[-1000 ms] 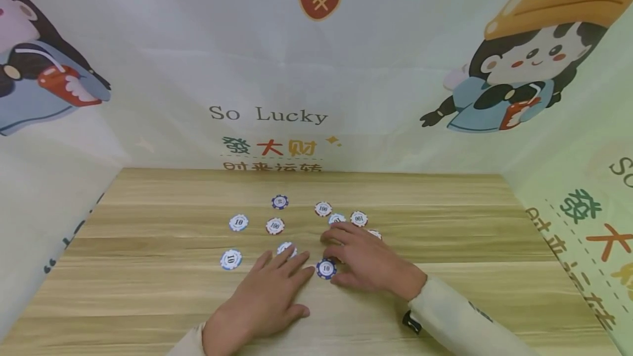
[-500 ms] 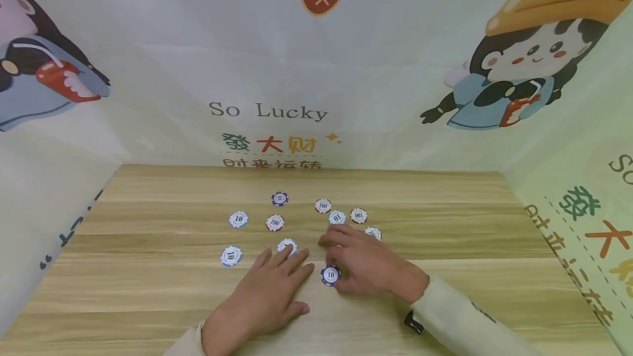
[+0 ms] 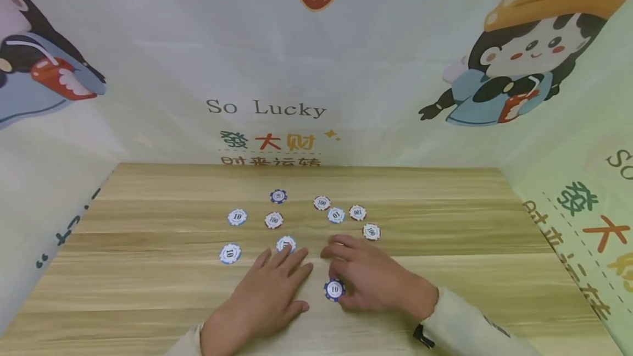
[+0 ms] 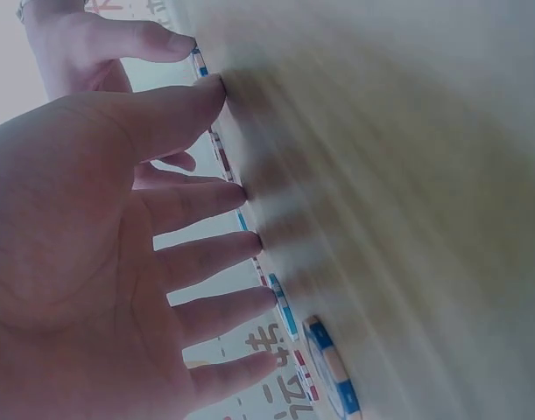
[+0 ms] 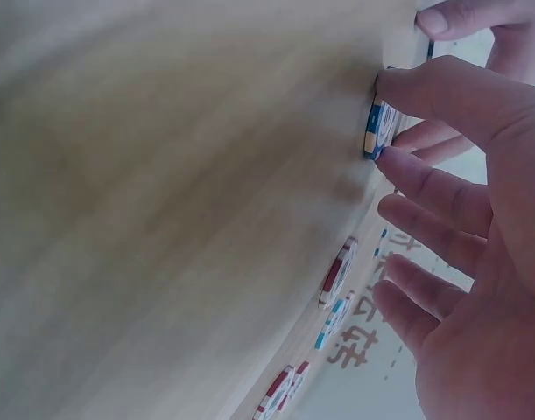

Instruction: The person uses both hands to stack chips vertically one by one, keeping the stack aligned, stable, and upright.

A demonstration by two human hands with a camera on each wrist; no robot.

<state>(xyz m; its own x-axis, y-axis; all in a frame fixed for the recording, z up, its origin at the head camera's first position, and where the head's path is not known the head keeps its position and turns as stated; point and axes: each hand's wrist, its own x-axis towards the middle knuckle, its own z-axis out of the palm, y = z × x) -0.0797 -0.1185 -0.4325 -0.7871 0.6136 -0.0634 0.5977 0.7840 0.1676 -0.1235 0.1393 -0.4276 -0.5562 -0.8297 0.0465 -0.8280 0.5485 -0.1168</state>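
In the head view a dark blue poker chip (image 3: 334, 290) marked 10 lies flat on the wooden table, pinched at its edge between thumb and index finger of my right hand (image 3: 373, 278). The right wrist view shows the same chip (image 5: 379, 129) between those two fingers, the other fingers loosely bent above the table. To its left, my left hand (image 3: 263, 296) rests palm down with fingers spread and fingertips on the wood. Its middle finger overlaps the lower part of a light blue chip (image 3: 286, 243). The left hand holds nothing.
Two light blue chips (image 3: 229, 254) lie on the left. Another dark blue chip (image 3: 278, 196) and a red-edged chip (image 3: 273, 220) lie beyond my left hand. Several red and light blue chips, including one marked 100 (image 3: 371, 231), lie past my right hand. A printed cloth (image 3: 425, 142) walls the table's back and sides.
My right hand has slid the dark blue chip along the table toward me and slightly right, now gripping its edge. The red-edged chip near that hand is uncovered. My left hand has stayed put.
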